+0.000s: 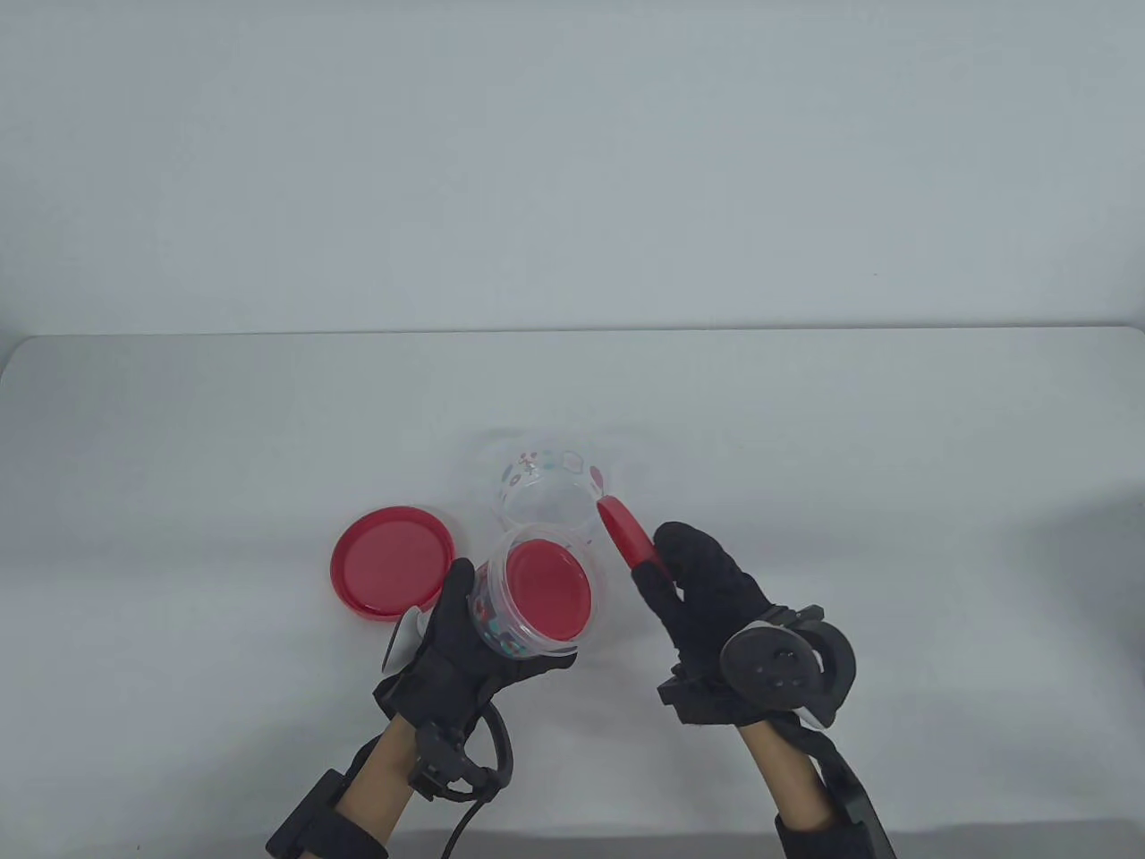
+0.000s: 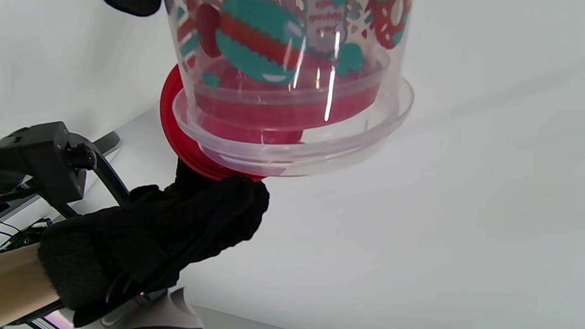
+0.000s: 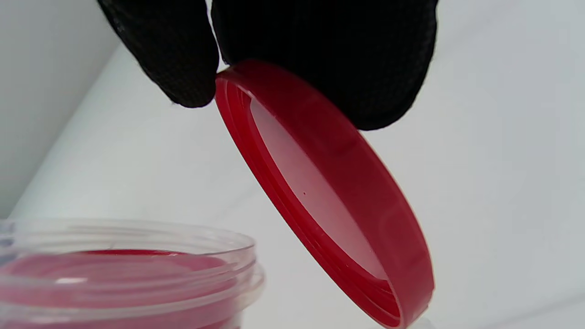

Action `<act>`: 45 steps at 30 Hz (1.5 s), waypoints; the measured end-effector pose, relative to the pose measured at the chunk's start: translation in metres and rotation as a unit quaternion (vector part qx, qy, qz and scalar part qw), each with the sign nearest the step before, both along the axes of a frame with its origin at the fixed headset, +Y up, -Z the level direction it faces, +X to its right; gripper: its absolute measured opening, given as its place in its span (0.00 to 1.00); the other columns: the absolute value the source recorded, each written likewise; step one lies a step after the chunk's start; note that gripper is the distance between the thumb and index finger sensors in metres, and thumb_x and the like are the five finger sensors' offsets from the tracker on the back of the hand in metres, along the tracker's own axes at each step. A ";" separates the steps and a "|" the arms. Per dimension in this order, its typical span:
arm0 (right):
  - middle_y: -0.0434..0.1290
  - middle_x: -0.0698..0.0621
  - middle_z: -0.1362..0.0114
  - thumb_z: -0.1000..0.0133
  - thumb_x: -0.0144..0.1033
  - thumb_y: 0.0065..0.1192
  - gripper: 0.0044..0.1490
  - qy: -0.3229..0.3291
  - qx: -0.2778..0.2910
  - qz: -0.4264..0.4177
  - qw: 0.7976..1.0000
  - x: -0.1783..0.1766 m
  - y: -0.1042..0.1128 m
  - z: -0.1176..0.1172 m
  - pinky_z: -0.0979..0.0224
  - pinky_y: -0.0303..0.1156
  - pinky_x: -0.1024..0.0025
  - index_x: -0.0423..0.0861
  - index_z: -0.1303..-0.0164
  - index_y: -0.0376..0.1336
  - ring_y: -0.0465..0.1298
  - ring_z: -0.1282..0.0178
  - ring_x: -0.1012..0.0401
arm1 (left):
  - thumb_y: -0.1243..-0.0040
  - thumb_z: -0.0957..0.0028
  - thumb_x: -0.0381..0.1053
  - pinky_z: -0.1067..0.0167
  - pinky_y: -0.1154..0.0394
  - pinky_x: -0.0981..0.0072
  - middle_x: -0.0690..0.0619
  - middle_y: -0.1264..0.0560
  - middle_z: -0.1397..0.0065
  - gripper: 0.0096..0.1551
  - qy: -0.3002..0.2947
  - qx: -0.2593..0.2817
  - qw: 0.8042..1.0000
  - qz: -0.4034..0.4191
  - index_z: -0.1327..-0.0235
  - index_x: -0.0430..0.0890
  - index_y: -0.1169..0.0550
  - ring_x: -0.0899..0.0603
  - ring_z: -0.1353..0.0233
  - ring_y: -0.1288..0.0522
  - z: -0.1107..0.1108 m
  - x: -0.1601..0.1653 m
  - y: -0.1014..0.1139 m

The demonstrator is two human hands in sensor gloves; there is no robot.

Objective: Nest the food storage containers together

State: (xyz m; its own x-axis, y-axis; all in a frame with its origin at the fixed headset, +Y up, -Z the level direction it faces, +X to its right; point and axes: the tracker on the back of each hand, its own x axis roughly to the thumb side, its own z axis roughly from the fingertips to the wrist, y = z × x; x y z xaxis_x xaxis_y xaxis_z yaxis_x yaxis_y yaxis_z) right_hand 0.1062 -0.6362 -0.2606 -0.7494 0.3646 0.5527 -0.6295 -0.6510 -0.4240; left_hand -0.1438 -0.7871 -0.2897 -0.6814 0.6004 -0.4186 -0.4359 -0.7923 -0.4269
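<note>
My left hand (image 1: 452,649) grips a clear tub (image 1: 535,598) printed with red and teal shapes, lifted off the table (image 1: 805,429) and tipped so its open mouth faces up and toward me. Inside it I see something red (image 1: 547,589) filling the bottom; I cannot tell whether that is a lid or a smaller closed tub. In the left wrist view the tub (image 2: 292,82) fills the top of the frame, its rim flange at the bottom and the red inside showing through the wall.

My right hand (image 1: 707,595) pinches a small red lid (image 1: 624,532) by its edge between thumb and fingers, holding it tilted in the air just to the right of the tub's mouth, apart from it. In the right wrist view the lid (image 3: 329,192) hangs from my fingertips (image 3: 183,59) with its hollow underside turned toward the camera, above and beside the tub's rim (image 3: 128,269).

A second clear printed tub (image 1: 547,488) stands open on the table just behind the one I hold. A larger red lid (image 1: 392,562) lies flat on the table to the left, close to my left hand.
</note>
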 end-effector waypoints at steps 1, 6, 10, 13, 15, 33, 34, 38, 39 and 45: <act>0.73 0.45 0.36 0.40 0.42 0.67 0.28 0.002 0.014 0.021 1.000 -0.008 0.003 0.004 0.46 0.77 0.61 0.45 0.34 0.60 0.78 0.45 0.53 | 0.78 0.29 0.74 0.23 0.49 0.31 0.39 0.73 0.10 0.49 0.000 0.002 1.000 0.000 0.15 0.50 0.78 0.23 0.14 0.63 0.000 0.000 0.000; 0.72 0.46 0.36 0.40 0.42 0.67 0.27 0.002 0.091 0.123 0.988 -0.046 0.020 0.019 0.44 0.77 0.60 0.46 0.34 0.60 0.78 0.43 0.52 | 0.79 0.29 0.74 0.23 0.49 0.31 0.39 0.73 0.10 0.49 0.002 0.011 1.000 0.009 0.16 0.50 0.78 0.23 0.13 0.64 -0.001 -0.001 0.003; 0.72 0.47 0.36 0.40 0.43 0.67 0.28 0.013 0.133 0.169 0.977 -0.075 0.034 0.028 0.42 0.77 0.57 0.46 0.34 0.60 0.77 0.40 0.51 | 0.79 0.29 0.74 0.23 0.49 0.31 0.39 0.74 0.10 0.49 0.009 0.015 1.000 0.016 0.16 0.50 0.79 0.23 0.13 0.64 -0.002 -0.003 0.005; 0.71 0.47 0.36 0.40 0.43 0.67 0.28 0.022 0.147 0.177 0.973 -0.093 0.034 0.037 0.42 0.77 0.56 0.46 0.33 0.60 0.77 0.39 0.49 | 0.80 0.29 0.74 0.23 0.49 0.31 0.39 0.73 0.10 0.50 0.015 0.018 0.999 0.028 0.16 0.50 0.80 0.23 0.13 0.63 -0.002 -0.003 0.006; 0.71 0.47 0.36 0.40 0.42 0.67 0.29 0.025 0.158 0.176 0.971 -0.100 0.026 0.041 0.43 0.78 0.57 0.46 0.33 0.60 0.78 0.39 0.49 | 0.80 0.29 0.74 0.23 0.49 0.31 0.39 0.73 0.10 0.49 0.013 0.017 0.999 0.037 0.17 0.50 0.80 0.23 0.13 0.63 -0.002 -0.003 0.007; 0.47 0.36 0.15 0.31 0.42 0.45 0.35 0.132 -0.052 -0.027 0.990 -0.063 0.002 0.014 0.25 0.55 0.42 0.41 0.16 0.48 0.51 0.20 0.37 | 0.79 0.29 0.74 0.24 0.46 0.31 0.38 0.69 0.09 0.48 -0.010 0.029 1.000 -0.001 0.11 0.51 0.73 0.22 0.14 0.60 -0.002 -0.002 0.005; 0.43 0.36 0.14 0.31 0.43 0.44 0.37 0.140 -0.092 -0.032 0.985 -0.061 0.000 0.010 0.25 0.48 0.39 0.41 0.15 0.46 0.45 0.19 0.37 | 0.79 0.29 0.74 0.24 0.46 0.31 0.38 0.69 0.09 0.48 -0.015 0.031 0.999 -0.004 0.11 0.50 0.73 0.22 0.14 0.60 -0.001 -0.001 0.005; 0.34 0.36 0.12 0.30 0.46 0.40 0.40 0.196 -0.194 -0.038 0.960 -0.060 -0.011 -0.001 0.26 0.34 0.36 0.42 0.12 0.38 0.33 0.19 0.37 | 0.79 0.29 0.74 0.24 0.47 0.30 0.38 0.70 0.09 0.48 -0.030 0.036 0.999 -0.015 0.11 0.50 0.73 0.22 0.14 0.61 0.001 0.004 0.005; 0.33 0.37 0.12 0.30 0.46 0.39 0.40 0.201 -0.204 -0.038 0.957 -0.059 -0.012 -0.002 0.26 0.33 0.36 0.43 0.12 0.37 0.31 0.19 0.38 | 0.79 0.29 0.73 0.25 0.47 0.30 0.38 0.70 0.09 0.48 -0.025 0.030 0.999 -0.023 0.11 0.50 0.72 0.21 0.14 0.60 0.001 0.002 0.004; 0.35 0.40 0.11 0.30 0.47 0.40 0.40 0.221 -0.180 -0.003 0.959 -0.061 -0.011 -0.003 0.25 0.33 0.37 0.44 0.12 0.38 0.32 0.17 0.40 | 0.81 0.29 0.73 0.27 0.43 0.30 0.35 0.67 0.09 0.48 -0.025 0.038 0.998 -0.050 0.10 0.47 0.71 0.20 0.15 0.57 0.000 -0.001 0.006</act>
State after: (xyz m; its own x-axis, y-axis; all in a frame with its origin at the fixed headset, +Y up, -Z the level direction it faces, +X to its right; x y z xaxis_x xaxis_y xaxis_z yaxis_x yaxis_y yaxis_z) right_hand 0.0457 -0.6473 -0.2641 -0.4680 0.5946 0.6538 -0.7005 -0.7006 0.1358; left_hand -0.1448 -0.7808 -0.2896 -0.5955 0.6958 -0.4016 -0.4875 -0.7103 -0.5077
